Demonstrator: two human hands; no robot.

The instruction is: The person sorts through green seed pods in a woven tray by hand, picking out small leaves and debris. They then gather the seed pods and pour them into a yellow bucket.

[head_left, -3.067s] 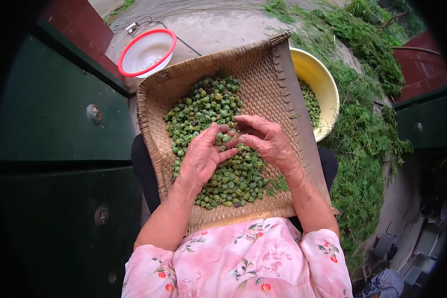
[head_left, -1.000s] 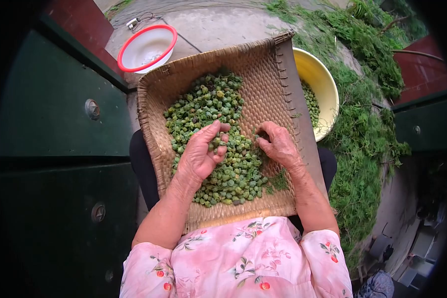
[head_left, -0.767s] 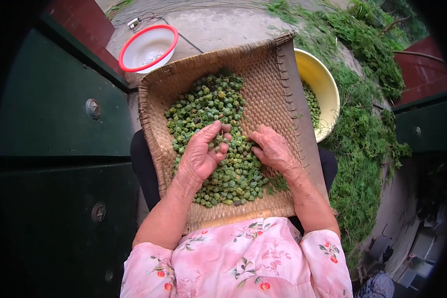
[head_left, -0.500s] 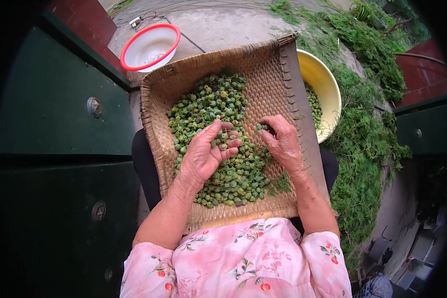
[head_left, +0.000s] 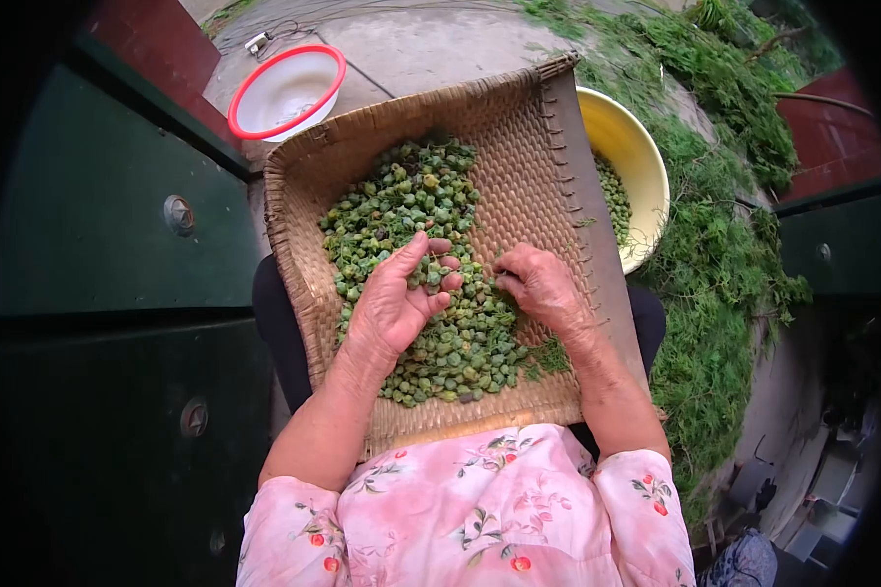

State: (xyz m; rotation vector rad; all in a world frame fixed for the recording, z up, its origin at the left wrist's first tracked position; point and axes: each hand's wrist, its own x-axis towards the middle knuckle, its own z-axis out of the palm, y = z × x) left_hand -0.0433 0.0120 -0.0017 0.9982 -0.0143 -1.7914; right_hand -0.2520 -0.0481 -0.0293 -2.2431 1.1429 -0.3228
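Note:
A woven basket tray (head_left: pixel 524 166) rests across my lap, bearing a long heap of small green cones (head_left: pixel 460 338). Over the heap my left hand (head_left: pixel 401 293) is cupped, palm up, with several green cones in its curled fingers. My right hand (head_left: pixel 538 282) hovers just to the right of it, thumb and fingers pinched together; whatever they hold is hidden or too small to name. A few green sprigs (head_left: pixel 550 356) lie on the weave below my right hand.
Behind the tray at left stands a white basin with a red rim (head_left: pixel 335 67). A yellow basin (head_left: pixel 653 166) with more green cones stands to the right. Cut green branches (head_left: pixel 705 293) cover the ground there. Dark green panels (head_left: pixel 98 215) rise on the left.
My right hand has moved slightly left and down, and its fingers have closed more. The whole view has shifted a little. My left hand remains cupped around the cones.

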